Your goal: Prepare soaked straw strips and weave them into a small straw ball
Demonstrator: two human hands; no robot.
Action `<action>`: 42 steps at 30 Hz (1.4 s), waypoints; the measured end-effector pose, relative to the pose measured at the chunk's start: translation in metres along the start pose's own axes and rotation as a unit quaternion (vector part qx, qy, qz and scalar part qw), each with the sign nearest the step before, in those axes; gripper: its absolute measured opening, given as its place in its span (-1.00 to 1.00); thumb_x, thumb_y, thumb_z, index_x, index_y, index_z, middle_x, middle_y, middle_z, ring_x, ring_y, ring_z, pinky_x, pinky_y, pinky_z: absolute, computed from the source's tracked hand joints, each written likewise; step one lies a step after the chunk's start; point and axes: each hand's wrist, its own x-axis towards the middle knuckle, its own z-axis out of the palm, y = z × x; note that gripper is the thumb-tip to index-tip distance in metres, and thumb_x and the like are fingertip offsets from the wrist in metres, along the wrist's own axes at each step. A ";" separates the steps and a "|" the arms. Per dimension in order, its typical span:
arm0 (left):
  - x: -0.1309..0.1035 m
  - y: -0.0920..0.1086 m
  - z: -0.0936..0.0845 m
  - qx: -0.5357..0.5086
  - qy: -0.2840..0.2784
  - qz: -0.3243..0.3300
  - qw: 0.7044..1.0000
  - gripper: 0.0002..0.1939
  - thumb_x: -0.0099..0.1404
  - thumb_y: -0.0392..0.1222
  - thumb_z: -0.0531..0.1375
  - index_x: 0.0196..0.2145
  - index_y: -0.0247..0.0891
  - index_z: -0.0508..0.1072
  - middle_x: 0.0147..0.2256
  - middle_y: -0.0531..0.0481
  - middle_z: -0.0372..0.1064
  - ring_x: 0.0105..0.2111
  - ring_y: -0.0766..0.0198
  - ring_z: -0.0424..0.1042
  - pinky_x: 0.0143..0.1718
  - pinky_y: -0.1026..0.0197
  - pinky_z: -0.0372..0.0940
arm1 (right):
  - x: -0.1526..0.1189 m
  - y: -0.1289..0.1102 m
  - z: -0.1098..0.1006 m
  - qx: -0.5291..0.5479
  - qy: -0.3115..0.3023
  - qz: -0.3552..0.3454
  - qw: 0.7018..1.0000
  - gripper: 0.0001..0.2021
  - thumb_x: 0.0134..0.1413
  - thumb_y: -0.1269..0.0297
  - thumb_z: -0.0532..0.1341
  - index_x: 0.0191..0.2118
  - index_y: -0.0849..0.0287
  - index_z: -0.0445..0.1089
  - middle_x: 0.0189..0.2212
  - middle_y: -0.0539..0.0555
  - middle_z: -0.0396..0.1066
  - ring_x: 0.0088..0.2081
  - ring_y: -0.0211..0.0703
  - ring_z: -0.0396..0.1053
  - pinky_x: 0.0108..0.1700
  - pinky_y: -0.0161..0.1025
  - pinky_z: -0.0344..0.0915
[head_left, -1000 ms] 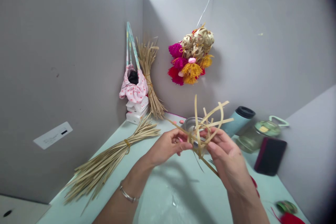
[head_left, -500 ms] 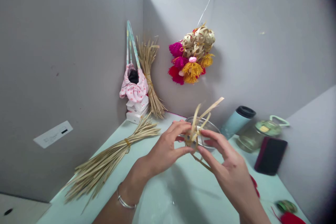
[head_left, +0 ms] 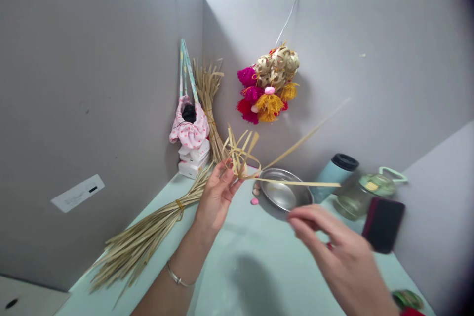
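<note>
My left hand grips a small, partly woven piece of pale bamboo strips above the table. Loose strip ends curl up from it, and two long strips stick out to the right, one level and one slanting upward. Lower and to the right, my right hand is apart from the weaving, slightly blurred, thumb and forefinger pressed together with nothing visible between them. Behind the level strip stands a steel bowl, with small pink pieces beside it.
A tied bundle of dry strips lies on the left; another bundle leans in the corner by white boxes and a pink pouch. Woven balls with tassels hang behind. Right: tumbler, green-lidded bottle, phone.
My right hand has let go of the woven piece and moved right and down. My left hand has shifted left and up with the piece, uncovering the bowl and pink pieces.
</note>
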 end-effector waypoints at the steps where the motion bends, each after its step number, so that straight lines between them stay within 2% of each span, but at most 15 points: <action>1: -0.002 -0.002 0.002 -0.011 -0.010 -0.007 1.000 -0.64 0.24 -0.27 0.32 -0.02 -0.25 0.38 -0.04 -0.05 0.44 -0.04 0.26 0.48 0.04 0.23 0.37 | 0.009 -0.002 0.013 0.036 -0.043 0.016 0.998 -0.80 0.10 0.09 0.31 -0.18 0.01 0.51 -0.29 0.06 0.52 -0.38 -0.11 0.44 -0.33 -0.21 0.39; 3: -0.007 -0.008 0.008 -0.016 -0.034 -0.025 0.999 -0.64 0.26 -0.26 0.31 0.00 -0.24 0.37 -0.04 -0.05 0.45 -0.05 0.27 0.49 0.04 0.23 0.36 | 0.022 -0.002 0.034 0.138 -0.060 0.055 0.987 -0.61 0.06 0.06 0.34 0.01 0.03 0.44 -0.27 0.07 0.51 -0.37 -0.11 0.44 -0.31 -0.19 0.41; 5: -0.012 -0.015 0.012 -0.008 -0.054 -0.046 0.997 -0.63 0.27 -0.24 0.31 0.01 -0.23 0.37 -0.03 -0.06 0.44 -0.06 0.28 0.49 0.02 0.26 0.36 | 0.028 0.003 0.046 0.248 -0.032 0.090 0.964 -0.43 0.01 0.04 0.37 0.14 0.05 0.33 -0.27 0.08 0.50 -0.30 -0.09 0.44 -0.30 -0.20 0.41; 7: -0.016 -0.021 0.015 0.008 -0.067 -0.055 0.996 -0.63 0.26 -0.23 0.32 0.01 -0.22 0.38 -0.01 -0.06 0.41 -0.06 0.29 0.48 -0.01 0.28 0.35 | 0.028 0.009 0.050 0.325 0.000 0.111 0.939 -0.31 -0.04 0.01 0.41 0.21 0.03 0.25 -0.14 0.10 0.49 -0.25 -0.10 0.45 -0.29 -0.23 0.40; 10: -0.020 -0.027 0.018 0.033 -0.091 -0.046 0.994 -0.65 0.26 -0.24 0.32 -0.01 -0.21 0.40 0.07 -0.06 0.34 0.00 0.24 0.44 0.02 0.24 0.34 | 0.027 0.013 0.051 0.361 0.022 0.119 0.925 -0.20 -0.12 0.02 0.46 0.25 -0.03 0.20 0.16 0.14 0.33 -0.20 -0.13 0.45 -0.23 -0.23 0.41; 12: -0.022 -0.029 0.020 0.050 -0.113 -0.040 0.992 -0.66 0.27 -0.24 0.31 -0.01 -0.21 0.40 0.10 -0.08 0.30 0.04 0.18 0.41 0.05 0.19 0.33 | 0.027 0.013 0.050 0.357 0.029 0.114 0.927 -0.18 -0.15 0.02 0.47 0.26 -0.04 0.20 0.19 0.16 0.30 -0.18 -0.11 0.44 -0.20 -0.21 0.42; 16: -0.024 -0.029 0.022 0.077 -0.139 -0.049 0.986 -0.66 0.28 -0.21 0.30 0.00 -0.23 0.40 0.11 -0.12 0.29 0.06 0.11 0.39 0.07 0.13 0.32 | 0.028 0.015 0.050 0.350 0.030 0.118 0.929 -0.20 -0.13 0.00 0.45 0.26 -0.03 0.22 0.09 0.15 0.39 -0.26 -0.14 0.42 -0.16 -0.15 0.42; 19: -0.022 -0.029 0.019 0.091 -0.160 -0.061 0.981 -0.65 0.28 -0.19 0.30 0.01 -0.24 0.39 0.12 -0.14 0.29 0.05 0.09 0.41 0.07 0.09 0.30 | 0.028 0.017 0.048 0.349 0.019 0.129 0.928 -0.18 -0.12 -0.01 0.45 0.27 -0.02 0.21 -0.16 0.07 0.47 -0.33 -0.16 0.39 -0.13 -0.15 0.41; 23: -0.017 -0.029 0.012 0.120 -0.191 -0.057 0.972 -0.62 0.26 -0.18 0.32 0.01 -0.26 0.38 0.08 -0.16 0.35 0.05 0.11 0.41 0.09 0.11 0.25 | 0.027 0.016 0.043 0.336 0.013 0.128 0.933 -0.16 -0.11 0.01 0.46 0.30 -0.02 0.18 -0.46 -0.07 0.39 -0.42 -0.19 0.31 -0.25 -0.23 0.39; 26: -0.015 -0.031 0.008 0.128 -0.212 -0.053 0.967 -0.61 0.26 -0.18 0.33 0.00 -0.28 0.37 0.04 -0.19 0.39 0.07 0.10 0.39 0.09 0.12 0.24 | 0.026 0.016 0.039 0.328 -0.003 0.132 0.935 -0.14 -0.12 0.01 0.46 0.30 -0.01 0.17 -0.46 -0.06 0.38 -0.45 -0.20 0.29 -0.36 -0.27 0.34; 29: -0.014 -0.032 0.009 0.116 -0.212 -0.054 0.969 -0.56 0.23 -0.21 0.35 0.02 -0.23 0.31 0.06 -0.18 0.37 0.02 0.12 0.43 0.07 0.11 0.26 | 0.027 0.018 0.036 0.334 -0.014 0.140 0.932 -0.13 -0.13 0.02 0.46 0.31 -0.02 0.15 -0.45 -0.05 0.39 -0.43 -0.19 0.32 -0.33 -0.25 0.35; 34: -0.015 -0.036 0.012 0.096 -0.169 -0.041 0.980 -0.35 0.13 -0.21 0.42 0.03 -0.10 0.13 0.03 -0.11 0.34 -0.15 0.21 0.50 -0.08 0.12 0.36 | 0.029 0.020 0.033 0.327 -0.043 0.147 0.932 -0.25 -0.11 0.04 0.45 0.22 -0.02 0.25 -0.40 -0.04 0.37 -0.40 -0.17 0.34 -0.27 -0.21 0.36; 38: -0.015 -0.037 0.013 0.094 -0.141 -0.043 0.985 -0.14 0.01 -0.20 0.49 0.11 -0.02 0.06 0.00 -0.06 0.32 -0.20 0.26 0.49 -0.10 0.14 0.36 | 0.030 0.021 0.030 0.312 -0.062 0.134 0.938 -0.33 -0.10 0.03 0.44 0.16 -0.02 0.29 -0.41 -0.04 0.38 -0.43 -0.15 0.34 -0.26 -0.18 0.36; 40: -0.016 -0.037 0.014 0.099 -0.137 -0.043 0.985 -0.16 0.00 -0.20 0.49 0.10 -0.04 0.10 0.01 -0.07 0.31 -0.18 0.25 0.47 -0.11 0.16 0.36 | 0.030 0.021 0.029 0.312 -0.069 0.133 0.938 -0.37 -0.09 0.05 0.44 0.13 -0.03 0.30 -0.43 -0.05 0.37 -0.41 -0.16 0.34 -0.25 -0.19 0.36; 42: -0.017 -0.037 0.015 0.110 -0.135 -0.039 0.984 -0.29 0.02 -0.20 0.48 0.03 -0.11 0.19 0.02 -0.09 0.30 -0.15 0.23 0.46 -0.11 0.17 0.36 | 0.030 0.022 0.029 0.313 -0.070 0.138 0.937 -0.40 -0.07 0.06 0.44 0.11 -0.04 0.30 -0.44 -0.07 0.36 -0.40 -0.17 0.35 -0.25 -0.22 0.35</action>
